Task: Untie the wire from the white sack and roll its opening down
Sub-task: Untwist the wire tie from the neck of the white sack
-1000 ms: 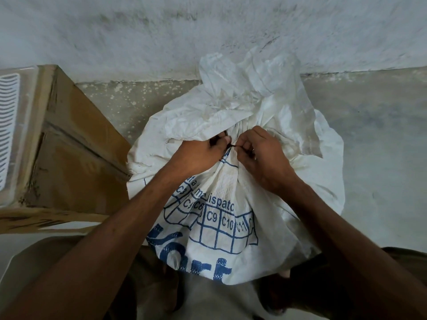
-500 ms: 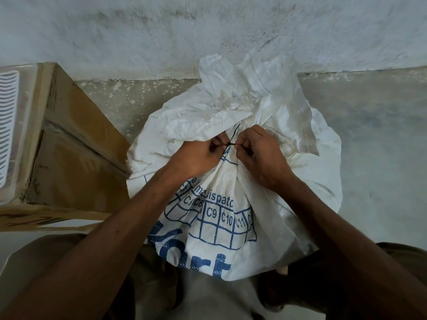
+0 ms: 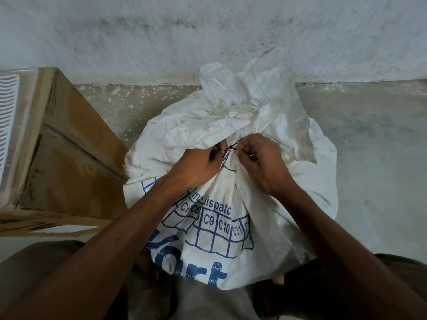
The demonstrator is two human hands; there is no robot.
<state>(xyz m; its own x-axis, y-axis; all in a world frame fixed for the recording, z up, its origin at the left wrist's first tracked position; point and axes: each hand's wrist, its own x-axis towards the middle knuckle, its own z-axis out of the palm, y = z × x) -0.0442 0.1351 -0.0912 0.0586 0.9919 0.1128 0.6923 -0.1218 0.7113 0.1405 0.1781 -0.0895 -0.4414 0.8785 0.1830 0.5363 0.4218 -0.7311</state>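
A white woven sack (image 3: 235,125) with blue print stands on the floor between my knees, its neck gathered tight. A thin dark wire (image 3: 233,146) is twisted around that neck, one end sticking up to the right. My left hand (image 3: 196,167) pinches the wire from the left. My right hand (image 3: 263,165) pinches it from the right, fingertips almost touching the left ones. The crumpled top of the sack flops away toward the wall above the tie.
A brown cardboard box (image 3: 69,153) wrapped in clear film stands close on the left, against the sack. A stained white wall (image 3: 208,38) rises just behind. Bare concrete floor (image 3: 369,146) stretches to the right.
Both hands stay at the tie. The wire's loose end has come up between the fingertips and now sticks up to the right.
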